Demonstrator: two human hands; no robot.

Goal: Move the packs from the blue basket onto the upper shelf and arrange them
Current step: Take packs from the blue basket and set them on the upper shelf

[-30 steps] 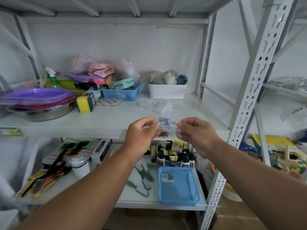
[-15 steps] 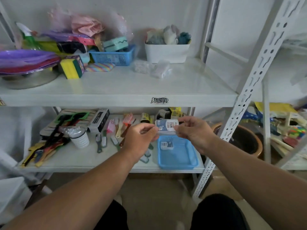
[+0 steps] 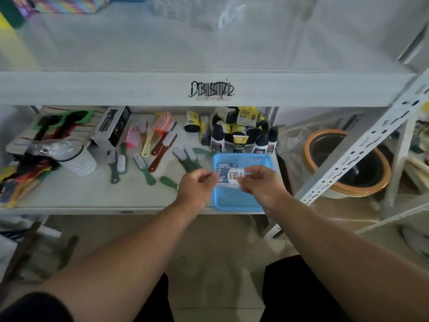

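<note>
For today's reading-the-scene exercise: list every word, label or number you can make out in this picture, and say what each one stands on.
"DBUSTAL", roughly, as scrawled black letters: label on the upper shelf's front edge; the small print beneath is unreadable.
Pack held in both hands: print too small.
Bottles and black box: labels blurred.

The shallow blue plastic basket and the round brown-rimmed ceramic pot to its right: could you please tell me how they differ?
The blue plastic basket is rectangular with perforated walls; the brown-rimmed ceramic pot is round and solid-walled. The basket sits on the lower shelf; the pot stands beyond the shelf's right end, partly behind the white slotted upright. Both are open-topped.
</note>
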